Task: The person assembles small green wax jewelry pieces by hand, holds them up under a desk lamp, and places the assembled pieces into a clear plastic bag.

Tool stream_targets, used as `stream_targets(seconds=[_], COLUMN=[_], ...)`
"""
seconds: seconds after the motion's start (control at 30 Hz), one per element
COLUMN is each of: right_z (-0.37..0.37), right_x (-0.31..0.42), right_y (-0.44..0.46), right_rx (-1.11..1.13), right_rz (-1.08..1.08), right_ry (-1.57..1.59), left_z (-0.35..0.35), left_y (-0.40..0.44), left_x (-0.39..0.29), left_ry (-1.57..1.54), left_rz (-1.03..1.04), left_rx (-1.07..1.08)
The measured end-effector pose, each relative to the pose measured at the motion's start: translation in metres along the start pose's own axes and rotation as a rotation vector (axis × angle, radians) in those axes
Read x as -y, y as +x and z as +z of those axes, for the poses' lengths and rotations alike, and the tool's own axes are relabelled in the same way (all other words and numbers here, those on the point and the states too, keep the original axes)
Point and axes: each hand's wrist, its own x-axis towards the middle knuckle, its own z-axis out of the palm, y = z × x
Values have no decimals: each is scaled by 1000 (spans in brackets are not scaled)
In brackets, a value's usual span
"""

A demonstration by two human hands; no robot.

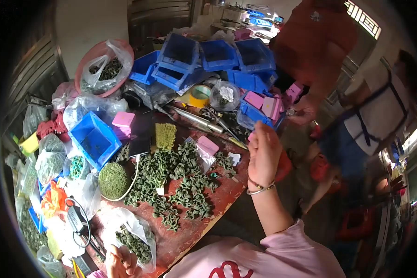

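A small pink block [251, 135] is showing on the table side of the right hand's fingertips, just on the near side of the blue bin [249, 112] — its long axis is hidden, but the right hand [263, 160] is holding its fingers close together, seemingly pinching it. The left hand [120, 262] is curling well apart from that bin, beside a clear bag [149, 237] — whether it is gripping anything, I cannot tell.

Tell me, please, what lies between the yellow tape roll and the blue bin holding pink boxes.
A clear round tub with crumpled white paper lies between the tape roll and the blue bin, in the head view.
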Motion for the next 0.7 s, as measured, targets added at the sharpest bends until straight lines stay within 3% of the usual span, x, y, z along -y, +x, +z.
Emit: stream_targets(seconds=[0.2,0.4,0.53,0.63,0.7], right_z=[-34,-68,-65,-68,-68], right_x=[17,15,16,14,14], right_y=[34,66,73,82,85], right_rx=[-238,0,-64,96,88], right_rz=[-31,10,126,165,144], right_ry=[255,673,840,1022,1045], left_z=[6,15,18,20,21], left_y=[15,30,38,44,46], left_x=[9,16,20,22,23], left_ry=[7,27,38,42,42], left_rz=[-65,-109,-137,-151,-158], left_rx=[32,51,52,55,58])
